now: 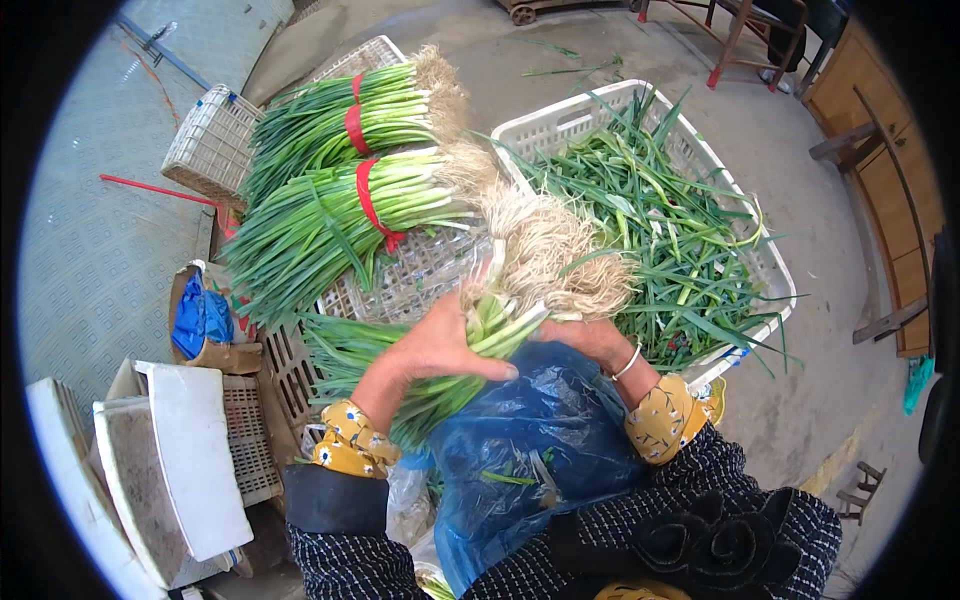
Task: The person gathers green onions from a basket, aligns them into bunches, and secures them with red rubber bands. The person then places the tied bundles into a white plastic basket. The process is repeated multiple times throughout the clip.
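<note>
A loose bunch of scallions (499, 330) with a thick mass of pale roots (566, 255) lies across the blue plastic sheet (525, 435) on my lap. My left hand (439, 345) grips the stems from the left, its thumb stretched over the near side. From the right, my right hand (589, 341) holds the bunch just below the roots, its fingers mostly hidden underneath. Beyond them lie scallion bundles tied with red bands, the nearer bundle (405, 187) and a farther bundle (382, 105), roots to the right.
At right stands a white plastic crate (776, 277) full of loose green leaves (660, 217). The tied bundles rest over a pale crate (405, 277). White foam boxes (191, 450) stack at left, near a carton with blue plastic (201, 315). Wooden furniture (900, 195) stands far right.
</note>
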{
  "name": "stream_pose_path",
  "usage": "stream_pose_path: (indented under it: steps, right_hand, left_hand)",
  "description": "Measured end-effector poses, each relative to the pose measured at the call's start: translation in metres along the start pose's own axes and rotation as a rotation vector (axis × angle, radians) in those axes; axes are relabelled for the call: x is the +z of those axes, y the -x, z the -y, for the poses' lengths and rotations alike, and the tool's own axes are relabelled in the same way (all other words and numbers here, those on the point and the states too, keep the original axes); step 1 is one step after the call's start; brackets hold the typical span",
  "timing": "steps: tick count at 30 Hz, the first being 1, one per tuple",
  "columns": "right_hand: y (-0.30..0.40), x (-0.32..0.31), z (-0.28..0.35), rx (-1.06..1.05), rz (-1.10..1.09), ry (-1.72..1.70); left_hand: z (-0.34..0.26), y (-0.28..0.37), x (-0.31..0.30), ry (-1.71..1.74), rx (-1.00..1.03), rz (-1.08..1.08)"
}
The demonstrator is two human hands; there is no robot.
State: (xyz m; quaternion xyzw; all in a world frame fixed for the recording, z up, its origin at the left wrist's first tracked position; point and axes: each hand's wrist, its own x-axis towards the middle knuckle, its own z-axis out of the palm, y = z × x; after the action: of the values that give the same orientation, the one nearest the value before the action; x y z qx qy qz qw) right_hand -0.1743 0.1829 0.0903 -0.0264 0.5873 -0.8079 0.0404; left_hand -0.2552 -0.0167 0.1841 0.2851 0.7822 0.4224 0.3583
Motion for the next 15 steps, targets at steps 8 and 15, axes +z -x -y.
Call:
stream_pose_path:
  steps: [8, 15]
  right_hand:
    - [0.009, 0.010, 0.027, 0.040, 0.251, 0.168]
    - [0.031, 0.029, 0.037, 0.009, 0.361, -0.077]
  left_hand:
    - [-0.015, 0.031, 0.000, 0.164, -0.013, 0.166]
    - [-0.031, 0.076, 0.009, -0.041, -0.026, 0.099]
